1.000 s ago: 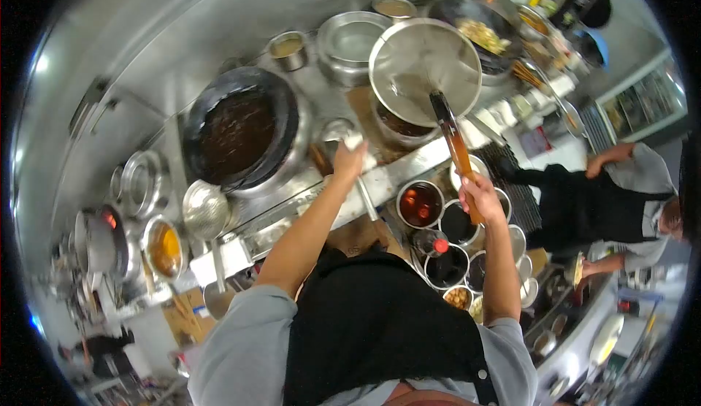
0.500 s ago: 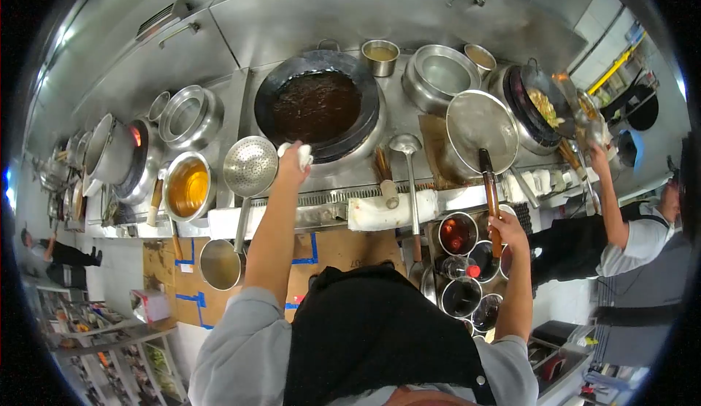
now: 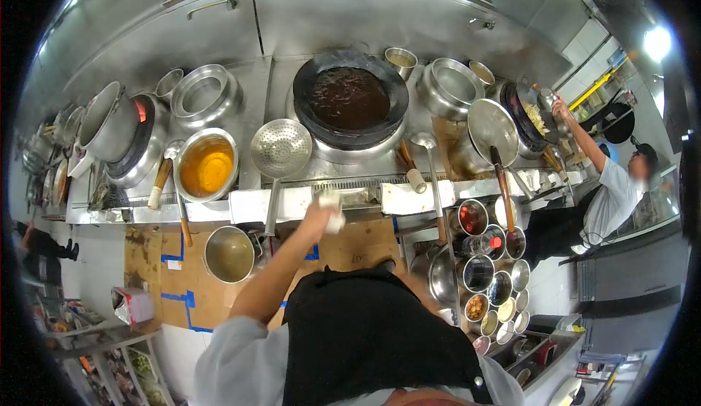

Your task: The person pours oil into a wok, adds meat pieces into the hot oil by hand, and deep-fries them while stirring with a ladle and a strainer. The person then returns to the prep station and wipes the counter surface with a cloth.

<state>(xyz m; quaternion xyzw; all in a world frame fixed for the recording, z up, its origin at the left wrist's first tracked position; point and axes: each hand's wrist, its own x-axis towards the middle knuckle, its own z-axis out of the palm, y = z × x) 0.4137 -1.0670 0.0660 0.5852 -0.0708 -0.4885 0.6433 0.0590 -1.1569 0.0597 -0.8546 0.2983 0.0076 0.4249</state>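
My left hand (image 3: 318,220) is closed around a folded white cloth (image 3: 332,210), just off the counter's front edge. Near it lies a perforated skimmer (image 3: 281,148), its handle hanging past the edge. A large black wok (image 3: 307,106) of dark liquid sits on the burner behind. My right hand (image 3: 425,289) is low at my side by the seasoning pots, smeared by motion, so its fingers are unreadable. Farther right, a fine mesh strainer (image 3: 492,130) with a wooden handle rests over a pot. Between wok and strainer lie a bamboo brush (image 3: 410,169) and a long ladle (image 3: 424,140).
A bowl of orange oil (image 3: 207,165) stands left of the skimmer. Below the counter edge hangs a pot of cloudy liquid (image 3: 229,254). Several seasoning pots (image 3: 479,273) and a red-capped bottle (image 3: 482,244) are to the right. A co-worker (image 3: 610,194) works at the right-hand wok.
My left hand has drawn back from the wok's rim with the cloth. My right hand has let go of the strainer's handle and dropped toward my side. The view has shifted.
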